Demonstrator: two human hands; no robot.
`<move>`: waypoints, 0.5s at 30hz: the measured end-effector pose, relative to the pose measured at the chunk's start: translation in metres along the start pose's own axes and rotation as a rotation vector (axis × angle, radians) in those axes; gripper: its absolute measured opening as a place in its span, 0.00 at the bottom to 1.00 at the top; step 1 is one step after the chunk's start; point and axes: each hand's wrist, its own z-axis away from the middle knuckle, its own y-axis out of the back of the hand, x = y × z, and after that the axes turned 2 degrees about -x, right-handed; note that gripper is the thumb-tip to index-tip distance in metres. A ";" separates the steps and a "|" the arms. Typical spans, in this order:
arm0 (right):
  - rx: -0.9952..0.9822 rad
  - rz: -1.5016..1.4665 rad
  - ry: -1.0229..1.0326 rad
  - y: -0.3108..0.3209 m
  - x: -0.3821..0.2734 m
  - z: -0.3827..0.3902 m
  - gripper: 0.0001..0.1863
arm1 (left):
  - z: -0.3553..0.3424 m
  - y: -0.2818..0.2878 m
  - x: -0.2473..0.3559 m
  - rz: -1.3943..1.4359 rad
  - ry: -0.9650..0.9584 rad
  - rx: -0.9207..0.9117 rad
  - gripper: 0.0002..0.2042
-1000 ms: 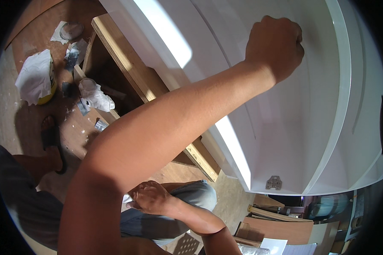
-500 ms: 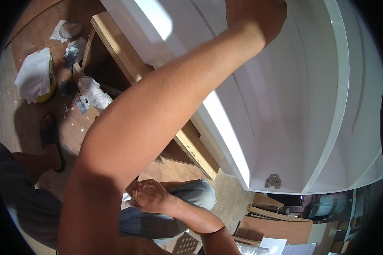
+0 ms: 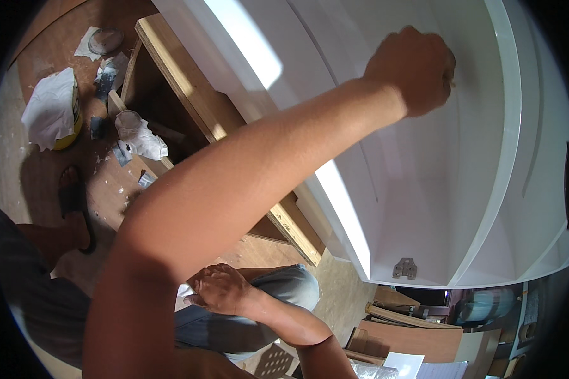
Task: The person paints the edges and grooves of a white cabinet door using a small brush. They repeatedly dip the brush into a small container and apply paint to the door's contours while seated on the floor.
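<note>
Left of the glossy white cabinet (image 3: pixel 436 158), the left forearm (image 3: pixel 246 164) partly hid a pale plywood frame (image 3: pixel 177 69). Over the cabinet's interior the left hand (image 3: pixel 414 72) curled, its grip indiscernible; below-left, the right hand (image 3: pixel 221 290) bent, its hold unclear too

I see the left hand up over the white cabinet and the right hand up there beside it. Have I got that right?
Not quite: the right hand is down by the denim-covered knee, as the head view shows. The left hand is up over the white cabinet, as you said.
</note>
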 end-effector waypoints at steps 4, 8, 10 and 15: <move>0.041 0.003 0.007 -0.012 0.003 -0.002 0.23 | -0.025 0.018 0.005 -0.201 0.249 0.128 0.06; -0.077 0.009 -0.012 -0.002 0.003 -0.003 0.26 | -0.031 0.064 0.005 0.178 0.246 0.143 0.05; -0.013 0.005 0.018 -0.011 0.005 -0.004 0.28 | -0.039 0.074 0.002 0.064 0.177 0.282 0.05; -0.052 -0.011 0.008 -0.009 0.004 -0.007 0.30 | -0.046 0.086 0.001 0.035 0.236 0.325 0.06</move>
